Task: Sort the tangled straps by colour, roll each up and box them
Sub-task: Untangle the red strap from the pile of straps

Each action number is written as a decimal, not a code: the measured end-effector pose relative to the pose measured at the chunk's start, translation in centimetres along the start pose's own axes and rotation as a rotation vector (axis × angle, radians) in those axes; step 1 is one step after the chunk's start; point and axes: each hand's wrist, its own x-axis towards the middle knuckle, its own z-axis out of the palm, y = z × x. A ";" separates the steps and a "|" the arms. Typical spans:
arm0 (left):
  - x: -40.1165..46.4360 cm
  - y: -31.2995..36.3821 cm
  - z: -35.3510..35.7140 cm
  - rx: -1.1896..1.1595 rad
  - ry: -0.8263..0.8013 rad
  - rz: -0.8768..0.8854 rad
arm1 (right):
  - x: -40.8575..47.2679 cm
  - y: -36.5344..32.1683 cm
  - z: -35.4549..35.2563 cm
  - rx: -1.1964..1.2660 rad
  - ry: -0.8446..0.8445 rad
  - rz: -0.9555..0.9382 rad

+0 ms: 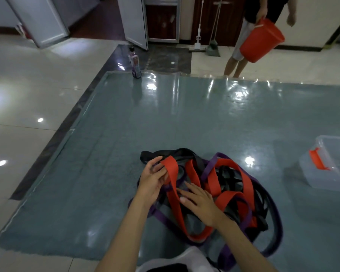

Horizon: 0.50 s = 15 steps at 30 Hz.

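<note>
A tangle of straps lies on the teal mat (110, 154) in front of me. A wide red strap (212, 179) loops through black straps (185, 153) and purple straps (277, 228). My left hand (151, 179) holds the upper end of the red strap at the heap's left side, fingers curled round it. My right hand (200, 203) lies flat on the heap with straight fingers, its fingertips touching the same red strap lower down. A clear plastic box (326, 165) with an orange latch stands at the right.
A drink bottle (135, 62) stands at the mat's far edge. Beyond the mat a person (243, 46) stands holding a red bucket (261, 41). A mop and a broom lean on the far wall. Glossy floor tiles surround the mat.
</note>
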 end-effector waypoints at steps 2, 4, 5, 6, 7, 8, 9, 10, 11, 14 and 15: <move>0.0 -0.3 0.7 0.000 0.058 0.003 | -0.1 0.1 0.6 -0.056 -0.024 -0.072; 0.2 -0.6 1.3 0.046 0.094 0.001 | 0.2 0.2 0.9 -0.106 0.034 -0.096; 0.3 -0.7 1.4 0.104 0.099 0.007 | 0.4 0.2 1.0 -0.082 0.101 -0.100; 0.5 -0.9 1.4 0.184 0.096 0.022 | 0.5 0.4 1.0 -0.030 0.167 -0.104; 0.7 -1.1 1.1 0.275 0.084 0.043 | 0.6 0.6 0.8 0.019 0.209 -0.115; 0.8 -1.2 0.9 0.361 0.065 0.067 | 0.7 0.8 0.6 0.045 0.219 -0.139; 1.0 -1.3 0.7 0.448 0.045 0.089 | 0.8 1.0 0.5 0.034 0.213 -0.177; 1.1 -1.4 0.5 0.526 0.021 0.102 | 1.0 1.3 0.3 -0.003 0.215 -0.218; 1.3 -1.5 0.3 0.598 -0.010 0.101 | 1.2 1.6 0.2 -0.051 0.227 -0.250; 2.0 -2.2 -0.6 0.860 -0.101 0.046 | 1.7 1.5 -0.1 0.048 0.194 -0.230; 2.3 -2.4 -1.1 0.935 -0.133 0.026 | 1.9 1.6 -0.3 0.116 0.164 -0.203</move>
